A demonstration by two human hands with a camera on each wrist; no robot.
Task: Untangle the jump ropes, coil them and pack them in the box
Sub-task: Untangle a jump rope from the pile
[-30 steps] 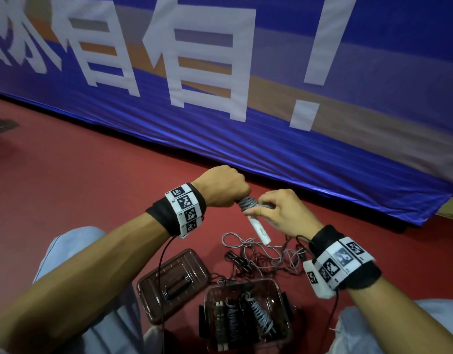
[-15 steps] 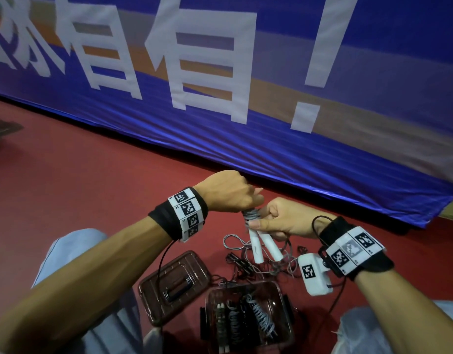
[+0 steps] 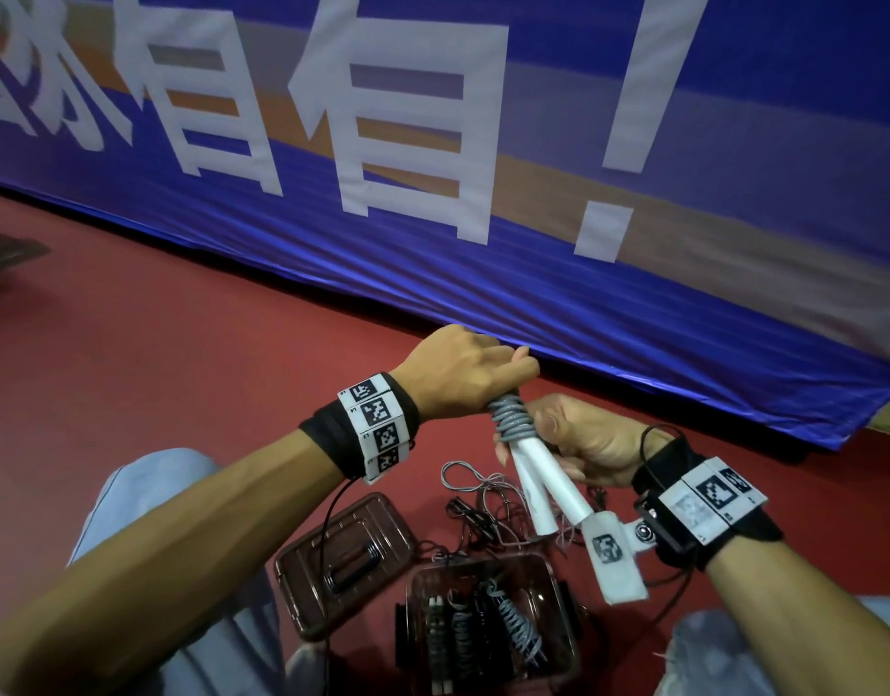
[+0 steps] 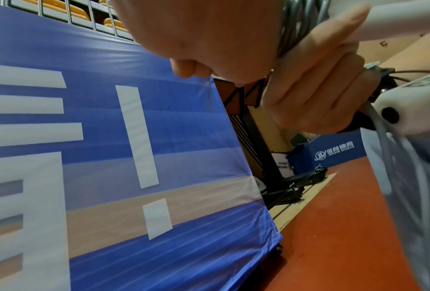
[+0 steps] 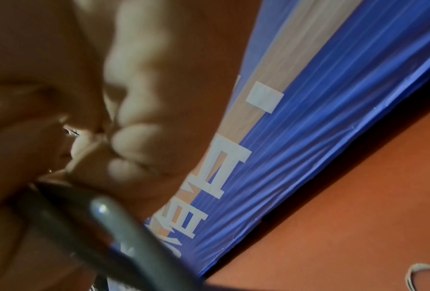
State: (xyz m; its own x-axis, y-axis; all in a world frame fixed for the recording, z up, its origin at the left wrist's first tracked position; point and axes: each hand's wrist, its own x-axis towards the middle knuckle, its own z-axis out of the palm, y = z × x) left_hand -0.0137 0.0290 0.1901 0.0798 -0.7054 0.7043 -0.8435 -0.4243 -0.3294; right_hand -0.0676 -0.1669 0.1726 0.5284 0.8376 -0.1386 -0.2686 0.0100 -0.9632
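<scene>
Two white handles [image 3: 543, 487] are sitting side by side now, splaying downward from the grey coiled cord [image 3: 508, 419]; one second back only a single handle was showing. Right hand [image 3: 578, 444] is wrapping fingers round the handles just under the coil, thumb pressing on the wraps. Left hand [image 3: 463, 374] is closing over the coil's top end, having lifted slightly since earlier.

Below the hands: open brown box [image 3: 568, 640] is holding several coiled ropes already, its lid [image 3: 342, 555] lying just left of it. Loose tangle of grey and black cord [image 3: 488, 499] is lying on the red floor [image 3: 156, 369] between box and hands, unchanged.

Wrist bands are carrying square black-and-white marker tags, no readable text. Beyond the hands, blue banner [image 3: 483, 193] is showing big white Chinese characters and an exclamation mark. Left wrist view: blue barrier [image 4: 331, 149] far off, white logo, small print too blurry to read.

Banner's bottom edge is meeting the floor just past the hands; floor is running open to the left.
</scene>
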